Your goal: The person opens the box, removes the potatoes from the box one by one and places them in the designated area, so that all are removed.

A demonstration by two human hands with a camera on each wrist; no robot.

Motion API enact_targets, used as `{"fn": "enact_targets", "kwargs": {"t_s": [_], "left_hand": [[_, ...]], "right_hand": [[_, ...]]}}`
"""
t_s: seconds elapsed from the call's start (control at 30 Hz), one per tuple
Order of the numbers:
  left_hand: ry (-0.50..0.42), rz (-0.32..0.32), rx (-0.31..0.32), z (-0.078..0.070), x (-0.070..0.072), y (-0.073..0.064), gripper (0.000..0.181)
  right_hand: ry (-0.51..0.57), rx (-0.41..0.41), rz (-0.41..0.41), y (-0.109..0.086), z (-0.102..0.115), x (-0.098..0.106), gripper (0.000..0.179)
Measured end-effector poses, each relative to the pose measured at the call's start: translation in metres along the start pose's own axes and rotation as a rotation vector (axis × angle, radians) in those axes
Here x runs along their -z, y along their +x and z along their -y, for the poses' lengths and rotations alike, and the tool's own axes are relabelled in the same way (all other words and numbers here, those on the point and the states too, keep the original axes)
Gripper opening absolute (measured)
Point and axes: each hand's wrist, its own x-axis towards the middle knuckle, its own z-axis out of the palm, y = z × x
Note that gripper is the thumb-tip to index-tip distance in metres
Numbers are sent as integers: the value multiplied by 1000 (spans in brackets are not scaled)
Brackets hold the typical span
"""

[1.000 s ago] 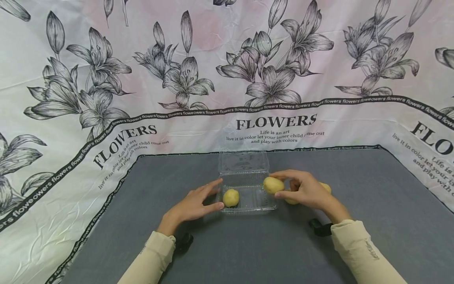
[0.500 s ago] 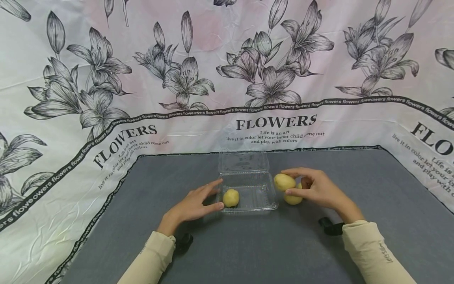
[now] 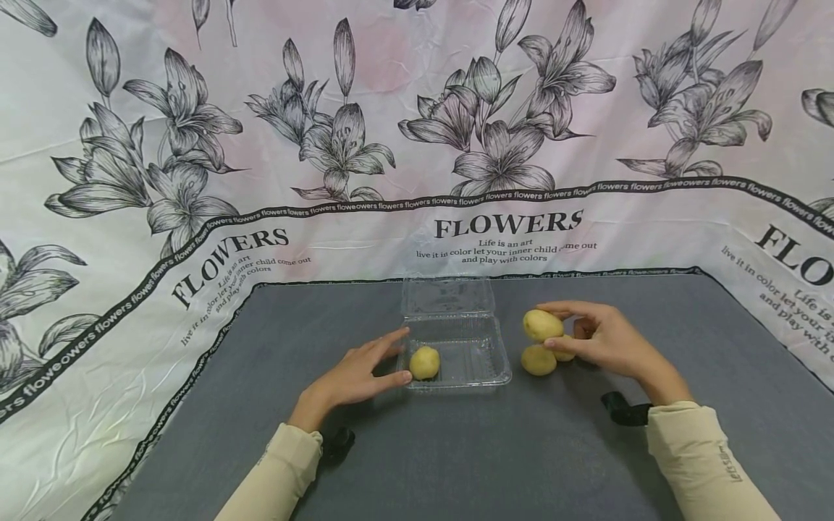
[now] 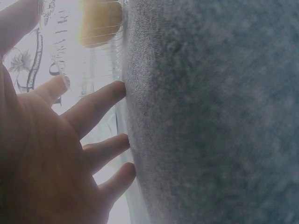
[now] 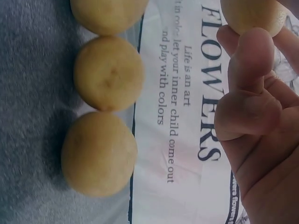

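Yellow potato (image 3: 543, 325) pinched in the right hand (image 3: 606, 339), now carried farther from the open container (image 3: 464, 362), over by three loose potatoes (image 3: 538, 360) on the tabletop (image 3: 456, 463); apparently just one inner potato (image 3: 425, 362) is left, near the left hand (image 3: 355, 375), fingers extended

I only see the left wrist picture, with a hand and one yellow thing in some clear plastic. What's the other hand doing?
Observer: The right hand is holding a potato up in its fingers.

Operator: Ooh! Any more?

Observer: Yes, the right wrist view shows three other potatoes in a row on the gray table.

Operator: And is the plastic thing open?

Observer: Yes, the head view shows its lid raised at the far side.
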Motion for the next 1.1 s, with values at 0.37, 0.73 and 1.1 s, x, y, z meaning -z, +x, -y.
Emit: {"fn": "enact_targets", "kwargs": {"t_s": [0.37, 0.73, 1.1], "left_hand": [[1, 2, 14, 1, 0, 0, 81], [-8, -4, 11, -1, -1, 0, 82], [-5, 0, 15, -4, 0, -1, 83]], "right_hand": [[-10, -33, -9, -3, -4, 8, 51], [-37, -65, -16, -7, -10, 18, 49], [-45, -64, -22, -12, -16, 29, 49]]}}
